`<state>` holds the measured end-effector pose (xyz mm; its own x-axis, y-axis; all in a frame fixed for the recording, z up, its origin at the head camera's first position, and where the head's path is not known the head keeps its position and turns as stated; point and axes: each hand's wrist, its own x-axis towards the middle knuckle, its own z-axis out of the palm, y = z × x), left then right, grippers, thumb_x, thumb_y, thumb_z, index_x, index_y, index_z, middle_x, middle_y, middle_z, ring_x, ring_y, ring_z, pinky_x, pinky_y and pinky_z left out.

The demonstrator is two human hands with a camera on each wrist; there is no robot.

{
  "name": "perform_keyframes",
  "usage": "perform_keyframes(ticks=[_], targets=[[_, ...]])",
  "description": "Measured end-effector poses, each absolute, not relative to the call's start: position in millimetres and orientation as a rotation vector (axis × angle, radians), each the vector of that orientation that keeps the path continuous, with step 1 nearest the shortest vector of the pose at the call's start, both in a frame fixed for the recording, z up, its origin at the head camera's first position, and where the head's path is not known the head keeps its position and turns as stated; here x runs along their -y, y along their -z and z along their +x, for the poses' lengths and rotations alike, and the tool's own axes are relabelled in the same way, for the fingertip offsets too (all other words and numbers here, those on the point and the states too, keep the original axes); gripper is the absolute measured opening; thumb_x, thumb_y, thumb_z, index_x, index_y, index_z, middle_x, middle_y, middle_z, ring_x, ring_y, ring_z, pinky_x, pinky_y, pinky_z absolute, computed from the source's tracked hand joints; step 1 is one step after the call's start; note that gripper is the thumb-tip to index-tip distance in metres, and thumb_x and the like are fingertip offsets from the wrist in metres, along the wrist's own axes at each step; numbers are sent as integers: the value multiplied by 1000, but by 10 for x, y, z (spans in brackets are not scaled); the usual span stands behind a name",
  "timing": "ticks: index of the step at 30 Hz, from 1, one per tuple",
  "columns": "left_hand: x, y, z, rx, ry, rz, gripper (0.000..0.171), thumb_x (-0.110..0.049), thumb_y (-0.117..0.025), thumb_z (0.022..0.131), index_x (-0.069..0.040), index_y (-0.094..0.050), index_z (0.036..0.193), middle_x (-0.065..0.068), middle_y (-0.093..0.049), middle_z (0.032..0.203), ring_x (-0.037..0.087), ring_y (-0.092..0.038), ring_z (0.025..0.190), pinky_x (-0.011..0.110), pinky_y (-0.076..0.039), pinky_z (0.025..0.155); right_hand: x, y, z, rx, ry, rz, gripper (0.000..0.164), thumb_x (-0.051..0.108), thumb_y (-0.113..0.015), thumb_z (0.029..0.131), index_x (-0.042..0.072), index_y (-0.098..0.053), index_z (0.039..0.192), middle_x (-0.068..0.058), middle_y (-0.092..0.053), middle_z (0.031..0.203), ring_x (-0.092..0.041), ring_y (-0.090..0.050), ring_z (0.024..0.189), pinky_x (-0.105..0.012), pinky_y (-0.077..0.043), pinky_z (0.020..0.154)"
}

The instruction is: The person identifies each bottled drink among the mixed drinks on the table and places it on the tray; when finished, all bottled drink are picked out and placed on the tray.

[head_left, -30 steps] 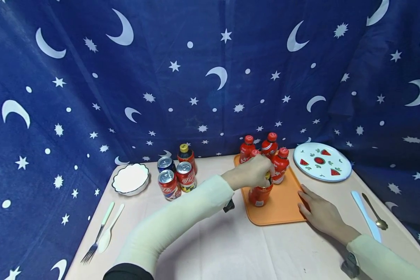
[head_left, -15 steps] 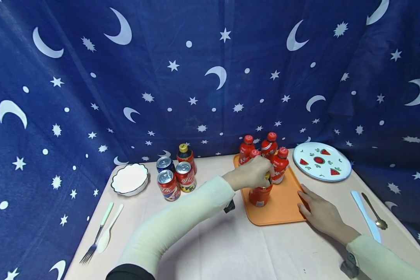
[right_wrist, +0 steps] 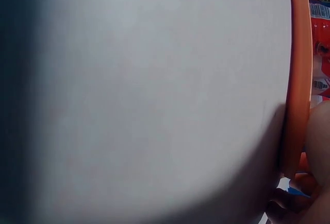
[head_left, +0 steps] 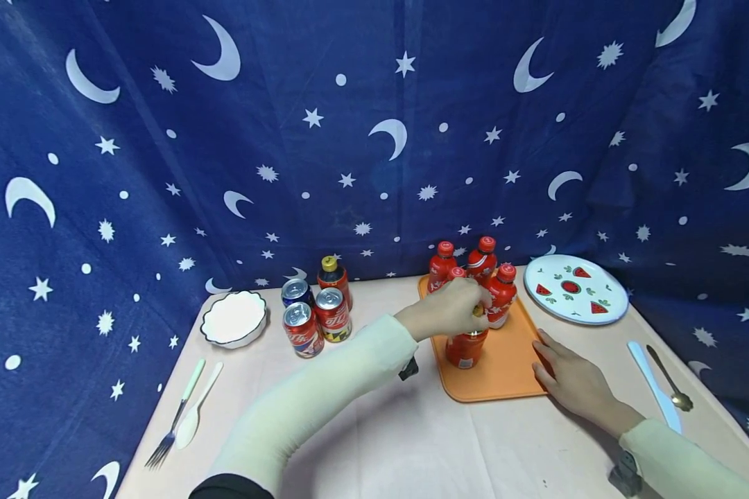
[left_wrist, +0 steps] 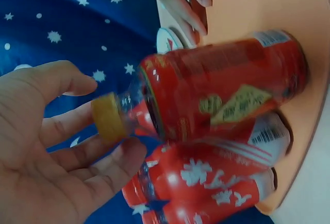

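In the head view my left hand (head_left: 451, 308) reaches over an orange tray (head_left: 513, 367) and grips the yellow cap of a red-labelled drink bottle (head_left: 466, 352). That bottle stands upright on the tray's front left part. The left wrist view shows the yellow cap (left_wrist: 109, 117) among loosely curled fingers, the uppermost digit slightly off it. Several red bottles (head_left: 502, 294) with red caps stand behind. My right hand (head_left: 577, 384) rests along the tray's right edge, its fingers nearly straight; the right wrist view shows the tray rim (right_wrist: 300, 69) beside it.
Left of the tray stand several drink cans (head_left: 302, 333) and another yellow-capped bottle (head_left: 333, 274). A white bowl (head_left: 234, 319), fork (head_left: 173, 423) and white spoon (head_left: 189, 423) lie far left. To the right are a watermelon plate (head_left: 571, 305), pale blue knife (head_left: 655, 388) and metal spoon (head_left: 668, 378).
The fingers of my left hand have shifted slightly around the bottle's cap and neck. The bottle keeps its spot on the tray, and my right hand stays at the edge.
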<state>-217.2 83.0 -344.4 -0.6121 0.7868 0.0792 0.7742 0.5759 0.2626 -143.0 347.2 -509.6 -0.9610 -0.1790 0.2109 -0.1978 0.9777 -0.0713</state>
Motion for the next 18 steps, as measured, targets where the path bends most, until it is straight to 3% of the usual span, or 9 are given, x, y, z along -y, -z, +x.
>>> perform_keyframes(ticks=[5, 10, 18], targets=[[-643, 3455, -2208, -2758, -622, 1336, 26, -26, -62, 83, -13, -66, 106, -7, -56, 83, 8, -47, 73, 17, -36, 54, -3477, 5114, -1439, 2910, -134, 282, 54, 32, -59, 84, 1, -52, 127, -17, -39, 140, -40, -45, 118, -54, -42, 85], [-365, 3455, -2241, -2798, -735, 1329, 30, -26, -61, 83, -10, -65, 109, -4, -63, 101, 7, -54, 82, 14, -43, 67, -3451, 5099, -1439, 2917, -167, 299, 54, 31, -59, 85, 0, -51, 128, -17, -39, 140, -40, -44, 119, -55, -41, 87], [221, 3429, -2576, -3011, -583, 1174, 25, -20, -61, 80, -7, -67, 101, 1, -65, 97, 10, -59, 90, 24, -47, 79, -3442, 5088, -1428, 2902, -164, 291, 53, 30, -59, 84, -1, -52, 127, -18, -39, 139, -41, -44, 118, -55, -41, 85]])
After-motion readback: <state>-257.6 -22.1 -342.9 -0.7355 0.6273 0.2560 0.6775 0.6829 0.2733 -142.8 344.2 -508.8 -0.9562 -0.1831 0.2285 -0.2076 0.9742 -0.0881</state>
